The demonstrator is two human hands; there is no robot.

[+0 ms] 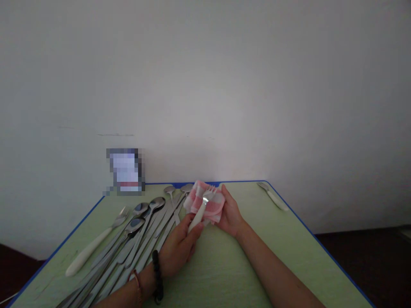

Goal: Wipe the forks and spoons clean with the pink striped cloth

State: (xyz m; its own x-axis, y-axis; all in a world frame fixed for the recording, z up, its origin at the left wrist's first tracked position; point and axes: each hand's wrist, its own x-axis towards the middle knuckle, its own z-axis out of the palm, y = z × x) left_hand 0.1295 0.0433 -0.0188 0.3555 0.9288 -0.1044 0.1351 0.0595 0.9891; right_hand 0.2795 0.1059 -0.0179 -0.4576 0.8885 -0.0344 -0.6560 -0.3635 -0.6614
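Note:
My left hand [181, 244] is closed round the white handle of a fork [203, 207], whose metal tines point away from me. Behind the fork head lies a folded pink and white checked cloth [195, 199], gripped at its right side by my right hand [231, 212]. The fork's head rests against the cloth or just in front of it. My right fingers are mostly hidden behind the cloth. Left of my hands, several metal spoons [157, 203] and knives [160, 226] lie in a loose pile, partly covered by my left forearm.
A white-handled fork [93, 248] lies at the pile's left edge. Another white-handled fork [276, 200] is at the far right of the green table [257, 256], which has a blue rim. A blurred-out upright screen [126, 171] stands at the back left, by the wall [205, 85].

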